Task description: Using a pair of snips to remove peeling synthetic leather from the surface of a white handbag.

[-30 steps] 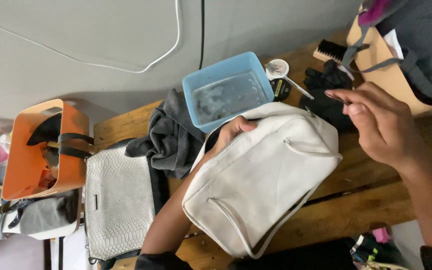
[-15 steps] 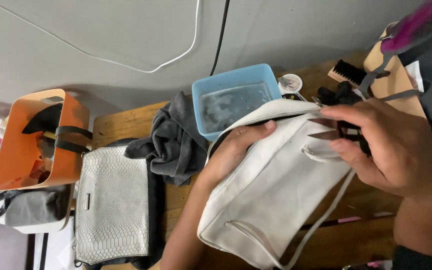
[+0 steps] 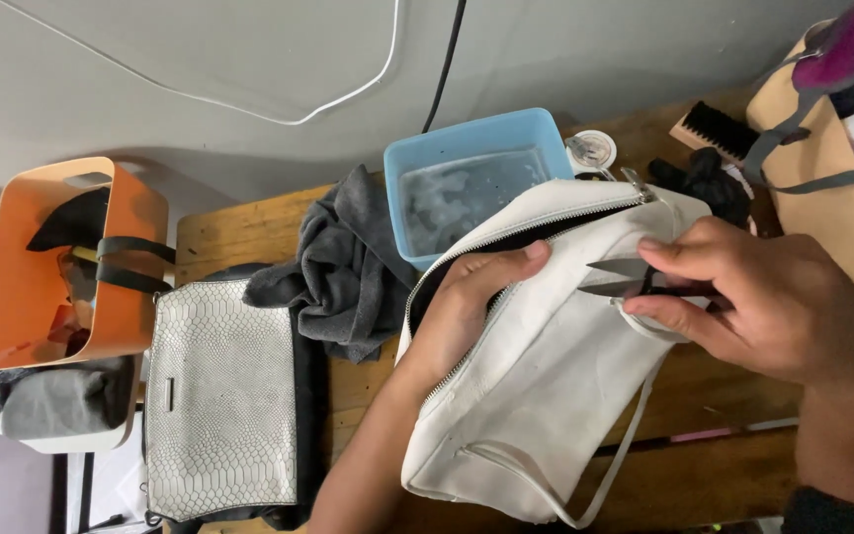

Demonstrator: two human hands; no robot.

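A white leather bag (image 3: 536, 396) with an open zipper lies tilted across the wooden table (image 3: 249, 222). My left hand (image 3: 471, 302) grips its upper edge, thumb along the zipper opening. My right hand (image 3: 768, 297) holds small dark scissors (image 3: 617, 279), blades pointing left against the bag's front, just above a thin white strap loop (image 3: 644, 331). A long thin strap hangs off the bag's lower right side.
A blue tub of cloudy water (image 3: 471, 183) stands behind the bag, with a grey cloth (image 3: 343, 267) to its left. A silver snakeskin-pattern bag (image 3: 219, 396) and an orange bin (image 3: 51, 267) lie further left. A brush (image 3: 714, 129), black cloth (image 3: 709, 183) and tan bag (image 3: 832, 188) sit at right.
My right hand came down from the upper right onto the white bag, bringing the scissors to its front. The bag shifted lower and its zipper side now faces up.
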